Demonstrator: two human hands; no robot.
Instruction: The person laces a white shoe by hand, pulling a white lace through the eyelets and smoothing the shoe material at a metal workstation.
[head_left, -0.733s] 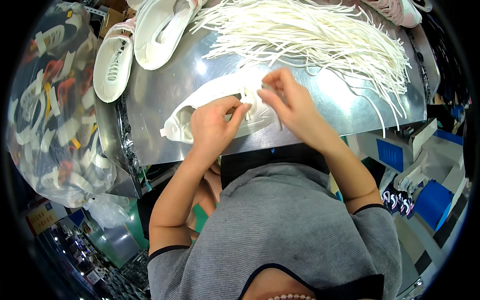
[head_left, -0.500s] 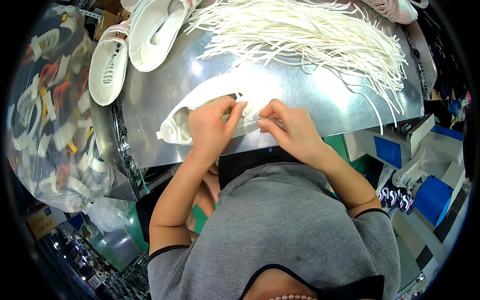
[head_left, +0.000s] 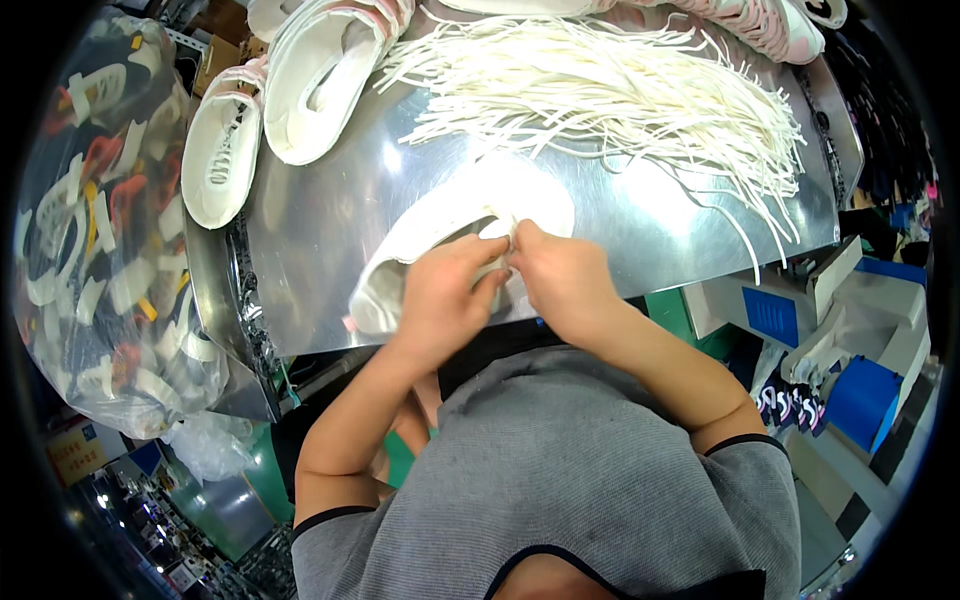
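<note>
A white shoe point(head_left: 388, 268) lies tilted at the near edge of the metal table, its opening toward me. My left hand point(head_left: 447, 295) is closed on the side of the shoe, thumb and fingers pinching near the eyelet area. Against it, my right hand point(head_left: 562, 278) is closed too, fingertips pressed together at the same spot. What the right fingertips hold is hidden behind the hand. The front of the shoe is washed out by glare.
A heap of white laces point(head_left: 610, 95) covers the far part of the metal table point(head_left: 310, 260). White shoes point(head_left: 330, 85) stand at the far left, pinkish ones point(head_left: 750, 30) at the far right. Left of the table hangs a clear bag of shoe parts point(head_left: 110, 230); open boxes point(head_left: 850, 310) are at right.
Both hands and the shoe have shifted nearer to me, and the shoe has turned. The right hand has swung in against the left; the thin metal tool it held is now out of sight.
</note>
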